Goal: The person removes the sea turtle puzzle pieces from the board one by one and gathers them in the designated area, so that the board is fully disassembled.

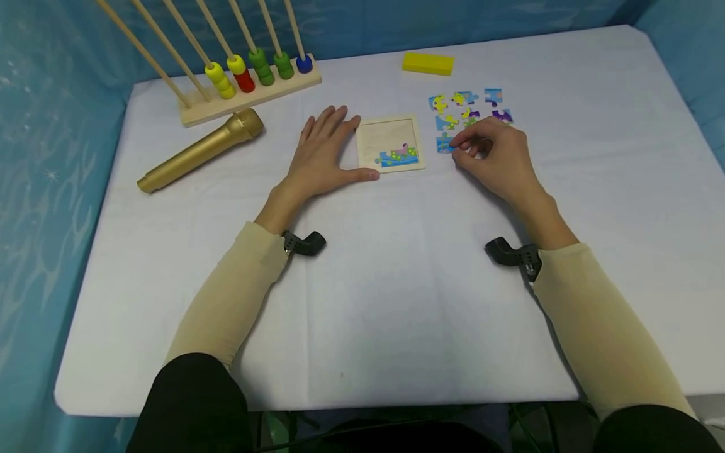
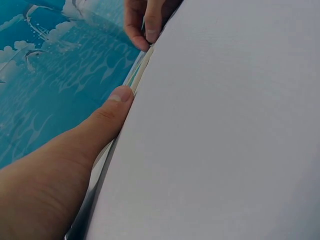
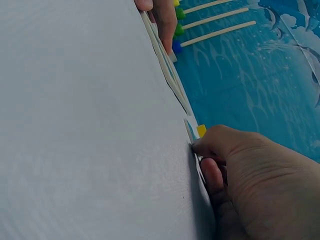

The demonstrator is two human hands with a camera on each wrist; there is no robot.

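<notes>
A shallow wooden puzzle tray [image 1: 367, 139] lies on the white table, with joined blue, green and pink puzzle pieces [image 1: 398, 156] along its lower right side. My left hand [image 1: 318, 154] rests at the tray's left side, fingers spread, its thumb by the lower corner and index fingertip by the upper one. To the right of the tray, my right hand [image 1: 495, 157] pinches a blue puzzle piece [image 1: 444, 145] by its right edge. Thumb and fingers hide part of that piece. Several loose puzzle pieces [image 1: 447, 122] lie just beyond the right hand, some partly covered by it.
A yellow block [image 1: 428, 63] lies near the back edge. At the back left stands a wooden bead abacus [image 1: 255, 94] with upright rods. A gold microphone [image 1: 198, 152] lies left of the left hand. Blue patterned cloth [image 1: 56, 189] hangs behind and beside the table [image 1: 385, 302].
</notes>
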